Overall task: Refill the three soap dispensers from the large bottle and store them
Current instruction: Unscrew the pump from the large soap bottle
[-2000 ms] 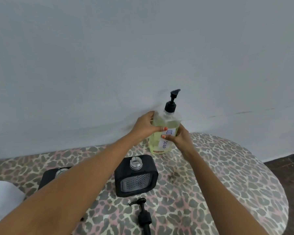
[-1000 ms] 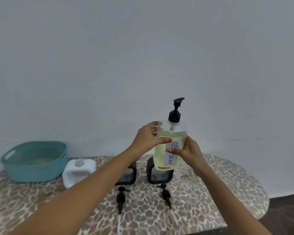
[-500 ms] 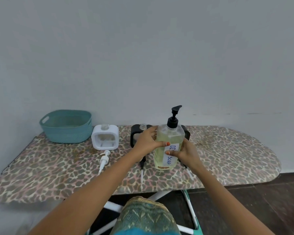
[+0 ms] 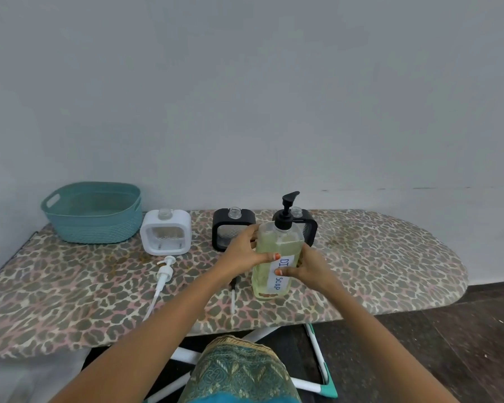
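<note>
The board (image 4: 390, 251) carried everything. Far left of the grips stood the basket (image 4: 90, 225), with no dispenser in it, so storing had not begun. Between the two grips the bottle (image 4: 277, 242) stood upright on the board, well filled with yellowish soap. Its pump head (image 4: 285, 210) was in place and would likely have to come off before pouring.

Behind the grips sat the left black dispenser (image 4: 220, 228) and the right black dispenser (image 4: 311, 228), and further left the white dispenser (image 4: 165, 235). All three necks were open and they looked empty or nearly so, so I judged none refilled.

The white pump (image 4: 165, 270) lay left of the left grip, and a black pump (image 4: 232, 298) showed only its tube beside that wrist.

The left grip (image 4: 243, 253) grasped the bottle's left side, thumb across the front. The right grip (image 4: 309, 267) grasped the right side, thumb on the label.
</note>
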Demonstrator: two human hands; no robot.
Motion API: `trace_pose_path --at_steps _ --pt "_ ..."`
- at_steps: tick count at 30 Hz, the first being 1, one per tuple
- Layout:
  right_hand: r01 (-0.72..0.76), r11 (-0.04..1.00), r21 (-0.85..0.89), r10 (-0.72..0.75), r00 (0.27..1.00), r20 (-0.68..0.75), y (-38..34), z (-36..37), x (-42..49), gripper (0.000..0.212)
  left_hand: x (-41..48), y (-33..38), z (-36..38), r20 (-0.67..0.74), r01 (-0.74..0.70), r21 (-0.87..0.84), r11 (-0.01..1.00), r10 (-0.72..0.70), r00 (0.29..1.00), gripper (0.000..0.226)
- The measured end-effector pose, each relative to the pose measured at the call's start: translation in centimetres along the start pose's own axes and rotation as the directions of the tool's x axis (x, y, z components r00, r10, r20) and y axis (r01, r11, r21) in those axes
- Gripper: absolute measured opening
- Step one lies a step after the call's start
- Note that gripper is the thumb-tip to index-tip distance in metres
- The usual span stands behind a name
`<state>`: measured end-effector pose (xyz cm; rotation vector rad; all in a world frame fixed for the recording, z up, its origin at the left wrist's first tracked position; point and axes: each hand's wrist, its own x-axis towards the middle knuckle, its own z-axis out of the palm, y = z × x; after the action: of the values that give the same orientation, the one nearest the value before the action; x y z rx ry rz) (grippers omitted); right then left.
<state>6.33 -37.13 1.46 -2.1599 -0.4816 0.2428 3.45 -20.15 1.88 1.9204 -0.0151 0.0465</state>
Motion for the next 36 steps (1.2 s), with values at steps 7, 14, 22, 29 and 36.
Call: trace_pose_path --at_steps 7,14,22,29,36 --pt "0.157 0.978 -0.137 -0.163 0.986 -0.032 -4.8 -3.7 0.6 0.074 0.9 0.4 0.0 -0.007 0.035 -0.007 0.999 -0.035 0.999 0.087" --pt "0.159 0.941 -0.299 -0.229 0.949 -0.217 -6.5 -2.9 1.8 0.027 1.4 -0.2 0.7 -0.012 -0.039 0.008 0.999 0.039 0.999 0.078" --pt "0.198 0.939 -0.282 -0.245 0.959 -0.142 -7.3 -3.3 2.4 0.010 1.6 -0.7 0.2 -0.034 -0.053 0.008 0.999 0.053 0.998 0.072" --pt "0.249 0.947 -0.204 -0.257 0.966 -0.012 -7.2 -4.2 2.9 0.012 1.5 -0.6 -0.1 -0.010 -0.063 0.007 0.998 0.064 0.998 0.063" --pt "0.225 0.969 -0.099 -0.202 0.959 0.198 -7.1 -5.9 3.7 0.024 1.6 -0.3 -0.1 0.002 -0.052 -0.012 0.999 0.052 0.999 0.072"
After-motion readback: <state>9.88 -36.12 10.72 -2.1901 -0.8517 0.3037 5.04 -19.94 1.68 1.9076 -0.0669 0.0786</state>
